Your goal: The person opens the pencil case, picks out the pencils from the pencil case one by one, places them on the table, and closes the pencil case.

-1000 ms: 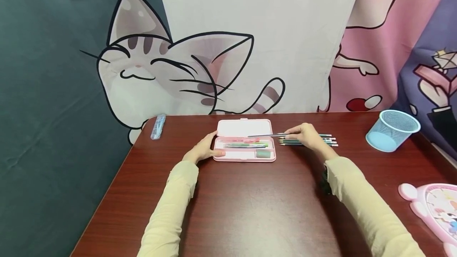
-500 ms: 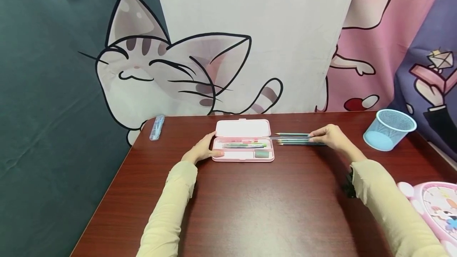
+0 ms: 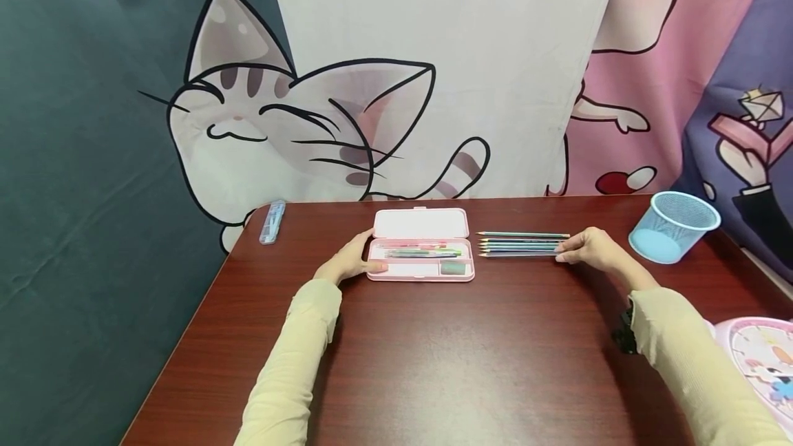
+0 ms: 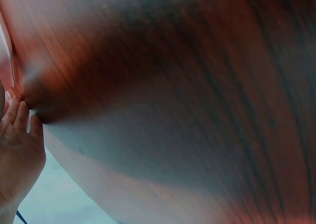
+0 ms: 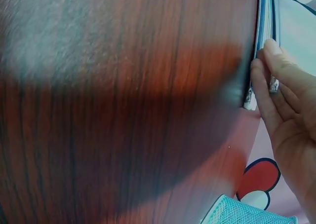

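A pink pencil case (image 3: 421,277) lies with its lid raised back. Several slim green and red pens or pencils (image 3: 424,253) lie inside it, with a small green block (image 3: 453,268) in the front compartment. My left hand (image 3: 347,260) grips the case's left end, thumb over the near corner and fingers along the far side. To the right of the case lies a row of several pencils (image 3: 517,246), points to the left. My right hand (image 3: 591,251) is at their blunt ends, thumb and finger pinching a pencil (image 5: 269,17).
A light-blue mesh pen holder (image 3: 674,228) stands at the back right. A pink cartoon clock (image 3: 758,356) sits at the right edge, partly behind the right sleeve. At the far left corner is a light-blue flat object (image 3: 272,222). A printed cloth hangs behind the table.
My right hand has drawn a pencil from over the case rightward and down to the near side of the pencil row. The left hand has kept its grip on the case.
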Demonstrator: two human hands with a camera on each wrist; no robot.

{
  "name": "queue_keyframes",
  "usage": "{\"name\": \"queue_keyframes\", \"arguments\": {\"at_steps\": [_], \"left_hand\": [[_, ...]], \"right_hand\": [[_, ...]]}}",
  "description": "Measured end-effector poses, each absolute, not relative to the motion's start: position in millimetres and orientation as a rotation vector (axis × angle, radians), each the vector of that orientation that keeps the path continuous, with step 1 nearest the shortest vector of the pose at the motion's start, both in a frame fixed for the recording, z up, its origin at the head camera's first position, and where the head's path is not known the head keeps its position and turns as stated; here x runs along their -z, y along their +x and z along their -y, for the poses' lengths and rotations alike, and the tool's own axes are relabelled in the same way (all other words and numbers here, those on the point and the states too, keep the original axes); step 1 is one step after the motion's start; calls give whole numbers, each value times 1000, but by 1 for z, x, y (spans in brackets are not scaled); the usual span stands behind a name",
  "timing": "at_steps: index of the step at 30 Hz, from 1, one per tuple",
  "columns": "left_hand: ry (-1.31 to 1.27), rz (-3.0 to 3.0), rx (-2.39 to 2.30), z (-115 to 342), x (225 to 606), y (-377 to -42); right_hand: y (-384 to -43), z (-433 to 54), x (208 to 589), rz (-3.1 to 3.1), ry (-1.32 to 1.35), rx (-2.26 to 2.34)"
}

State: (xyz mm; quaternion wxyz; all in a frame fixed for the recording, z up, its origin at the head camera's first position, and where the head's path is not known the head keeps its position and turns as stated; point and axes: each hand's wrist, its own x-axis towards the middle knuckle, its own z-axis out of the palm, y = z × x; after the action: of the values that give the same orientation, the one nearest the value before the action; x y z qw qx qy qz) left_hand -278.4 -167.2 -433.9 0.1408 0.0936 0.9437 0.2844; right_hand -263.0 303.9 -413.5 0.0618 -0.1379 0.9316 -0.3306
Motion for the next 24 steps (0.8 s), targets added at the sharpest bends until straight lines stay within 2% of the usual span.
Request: {"name": "queue_keyframes", "arguments": {"at_steps": [24], "left_hand": [[267, -2717, -822, 167, 431, -277]], "right_hand": [[-267, -310, 432, -3086, -549, 794]]}}
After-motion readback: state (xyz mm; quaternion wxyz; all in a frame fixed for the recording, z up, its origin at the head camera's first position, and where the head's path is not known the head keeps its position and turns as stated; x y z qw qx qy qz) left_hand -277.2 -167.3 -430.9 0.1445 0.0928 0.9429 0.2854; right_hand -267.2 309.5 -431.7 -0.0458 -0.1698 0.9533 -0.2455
